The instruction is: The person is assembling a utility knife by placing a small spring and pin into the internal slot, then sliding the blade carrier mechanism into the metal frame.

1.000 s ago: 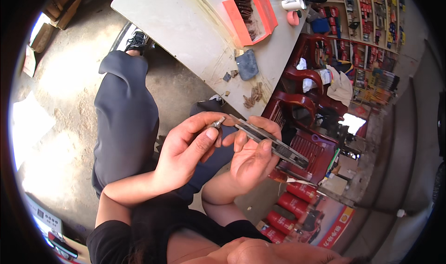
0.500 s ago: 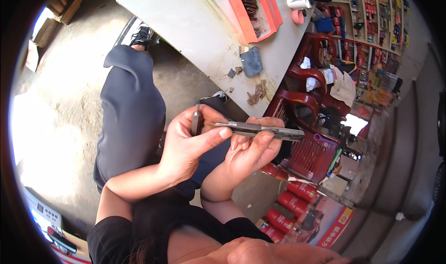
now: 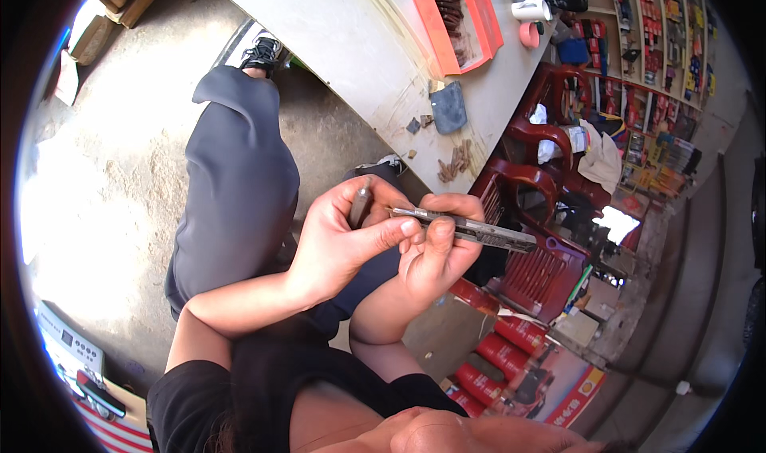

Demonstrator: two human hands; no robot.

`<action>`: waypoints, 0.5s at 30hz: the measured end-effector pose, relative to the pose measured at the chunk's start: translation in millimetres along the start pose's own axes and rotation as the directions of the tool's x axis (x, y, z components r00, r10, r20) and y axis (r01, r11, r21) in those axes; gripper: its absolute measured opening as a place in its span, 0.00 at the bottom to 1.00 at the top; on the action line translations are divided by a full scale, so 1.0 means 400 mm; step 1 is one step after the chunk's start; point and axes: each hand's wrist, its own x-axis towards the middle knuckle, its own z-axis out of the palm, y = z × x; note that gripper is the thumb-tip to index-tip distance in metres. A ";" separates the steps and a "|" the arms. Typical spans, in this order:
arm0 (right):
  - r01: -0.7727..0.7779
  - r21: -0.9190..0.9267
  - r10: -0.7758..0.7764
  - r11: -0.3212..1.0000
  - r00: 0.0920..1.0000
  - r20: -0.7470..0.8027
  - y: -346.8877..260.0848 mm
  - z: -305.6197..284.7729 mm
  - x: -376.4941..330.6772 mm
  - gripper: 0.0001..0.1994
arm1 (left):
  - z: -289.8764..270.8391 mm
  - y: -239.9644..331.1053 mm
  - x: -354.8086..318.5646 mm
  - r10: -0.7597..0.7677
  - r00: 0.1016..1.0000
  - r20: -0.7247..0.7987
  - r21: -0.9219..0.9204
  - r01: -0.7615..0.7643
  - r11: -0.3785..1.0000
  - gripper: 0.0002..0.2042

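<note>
Long, flat, dark-grey metal tool [image 3: 488,234]: between body and table, pinched in the right hand [image 3: 435,260], narrow end toward the left hand [image 3: 335,238]. Left fingers curl round a short, dark, rounded metal piece [image 3: 361,206]; left thumb just beside the tool's tip. Judgement: brace both hands together, keep fingertips clear of the tip. Beyond, on the white table [image 3: 343,46]: open orange-red box [image 3: 486,21], brown stick-like pieces [image 3: 450,16] along one side. White cylindrical cup [image 3: 530,10] nearby; contents not visible.

The left hand [image 3: 337,239] hides part of the tool [image 3: 361,206], the right hand [image 3: 433,263] part of the bar [image 3: 496,236]; far-right goods [image 3: 593,43] are too small to tell.
</note>
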 end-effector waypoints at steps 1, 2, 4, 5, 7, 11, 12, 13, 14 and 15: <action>-0.013 0.086 0.016 0.996 0.999 -0.039 -0.002 -0.003 0.001 0.19 | 0.000 -0.004 0.000 0.026 0.999 0.035 0.029 -0.027 0.999 0.09; -0.023 0.172 0.036 0.985 0.997 -0.074 -0.003 -0.004 0.002 0.19 | 0.000 0.001 -0.004 0.060 0.997 0.038 0.180 -0.066 0.982 0.11; 0.001 0.378 0.065 0.926 0.985 -0.162 -0.009 -0.004 0.014 0.19 | 0.004 0.004 -0.013 -0.007 0.998 0.064 0.005 0.007 1.000 0.14; 0.036 0.348 0.069 0.937 0.956 -0.285 -0.020 -0.002 0.021 0.20 | -0.005 0.004 -0.015 -0.049 0.992 0.112 -0.108 0.061 0.992 0.15; 0.099 0.311 0.035 0.945 0.917 -0.397 -0.043 0.007 0.032 0.16 | -0.014 0.001 -0.014 -0.046 0.985 0.164 -0.015 0.049 0.999 0.15; 0.068 0.111 -0.034 0.992 0.958 -0.285 -0.055 0.006 0.020 0.11 | -0.008 0.015 -0.016 -0.071 0.981 0.182 0.207 0.032 0.978 0.12; 0.067 0.081 -0.046 0.994 0.969 -0.243 -0.061 0.007 0.021 0.10 | -0.008 0.013 -0.019 -0.074 0.982 0.174 0.242 0.031 0.970 0.13; 0.068 0.050 -0.057 0.996 0.978 -0.200 -0.067 0.010 0.023 0.10 | -0.008 0.015 -0.019 -0.080 0.978 0.193 0.238 0.033 0.971 0.13; 0.065 0.055 -0.052 0.996 0.975 -0.216 -0.071 0.016 0.027 0.09 | -0.007 0.019 -0.016 -0.087 0.973 0.214 0.235 0.035 0.971 0.13; 0.062 0.044 -0.052 0.997 0.979 -0.196 -0.071 0.018 0.026 0.09 | -0.007 0.020 -0.014 -0.093 0.967 0.236 0.230 0.037 0.972 0.13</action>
